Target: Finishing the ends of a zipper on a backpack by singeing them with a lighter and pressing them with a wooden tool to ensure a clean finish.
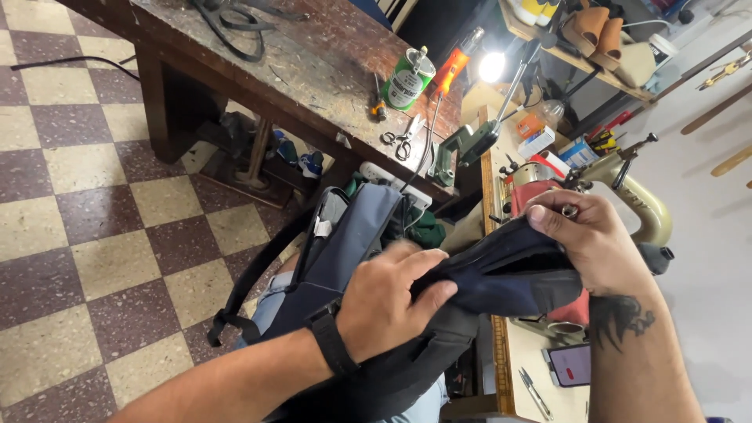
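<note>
Gripping hands (392,301) hide the backpack's (352,243) seam.

Backpack (356,235): dark navy fabric w/ black trim and a lighter grey-blue panel toward its far end. It is held up off the floor, lying roughly horizontal across the lap, long axis running lower left to upper right. A black strap w/ buckle hangs off the left side toward the checkered floor. A small white tag is seen near the upper end. The near end is bunched and folded into a dark ridge, pinched at both sides. Interior can't be made out.
</note>
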